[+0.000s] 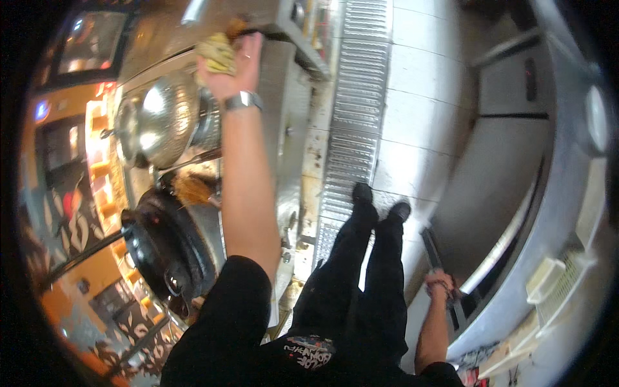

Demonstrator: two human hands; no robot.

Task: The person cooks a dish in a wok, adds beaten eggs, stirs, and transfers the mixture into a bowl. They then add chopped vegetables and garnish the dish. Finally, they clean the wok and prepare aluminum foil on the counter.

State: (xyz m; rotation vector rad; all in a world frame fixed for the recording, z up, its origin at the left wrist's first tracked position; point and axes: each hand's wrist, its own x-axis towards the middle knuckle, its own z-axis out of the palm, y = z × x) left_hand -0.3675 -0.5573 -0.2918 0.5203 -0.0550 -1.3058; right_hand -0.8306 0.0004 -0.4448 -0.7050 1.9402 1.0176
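My left hand is stretched far forward over the metal counter, with a yellow cloth held against the palm. A metal watch or band circles that wrist. To the left of the forearm stand a shiny hammered metal wok or bowl and a stack of dark woks. Low on my right side, my right hand is closed around a long dark handle at the edge of a metal cabinet door or drawer. A pale edge strip shows beside it.
A slotted metal floor drain runs along pale floor tiles. On the right, a steel worktop curves past, bearing a white plate and pale plastic containers. Between the woks lies a brown bristle brush.
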